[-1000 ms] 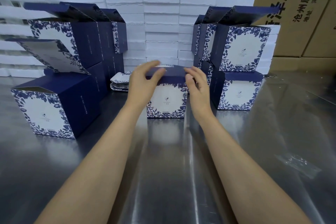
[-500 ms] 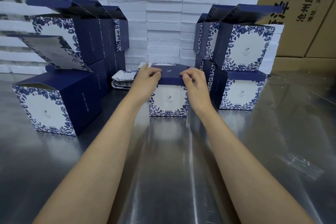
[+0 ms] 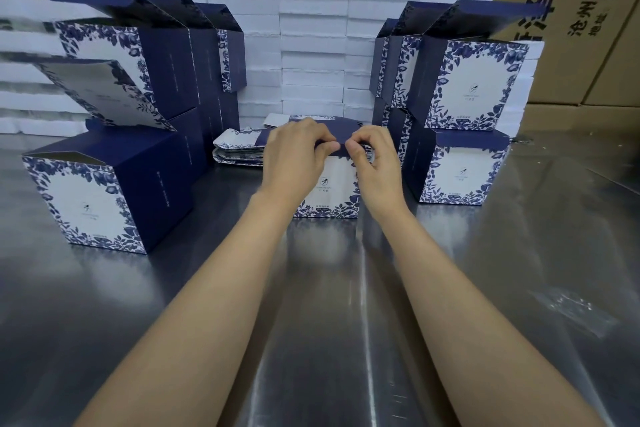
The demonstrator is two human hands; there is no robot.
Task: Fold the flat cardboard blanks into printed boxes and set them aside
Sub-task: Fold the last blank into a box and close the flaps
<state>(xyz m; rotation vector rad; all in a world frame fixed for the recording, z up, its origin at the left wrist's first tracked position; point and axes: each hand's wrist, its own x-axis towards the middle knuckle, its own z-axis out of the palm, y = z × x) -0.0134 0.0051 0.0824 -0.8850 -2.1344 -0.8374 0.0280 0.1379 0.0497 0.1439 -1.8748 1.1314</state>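
Nearest me, both forearms reach out over the shiny metal desk, which throws back streaks of light and, to the near right, carries a crumpled scrap of clear plastic film. Past the wrists stands the box being closed, in the middle of the desk, its white and blue floral face toward me. The left hand and the right hand are both curled over its dark blue top flap, fingers and thumbs pinching the front edge close together. The risk, I think, is here: pressed unevenly, the flap could crease or its tuck could miss the slot and buckle, and on so slick a surface the light box could skid away. Just behind lies a low stack of flat blanks. Finished boxes are piled left and right, several with lids standing open; a careless elbow might topple them. Farther back rise stacked white trays and brown cartons.
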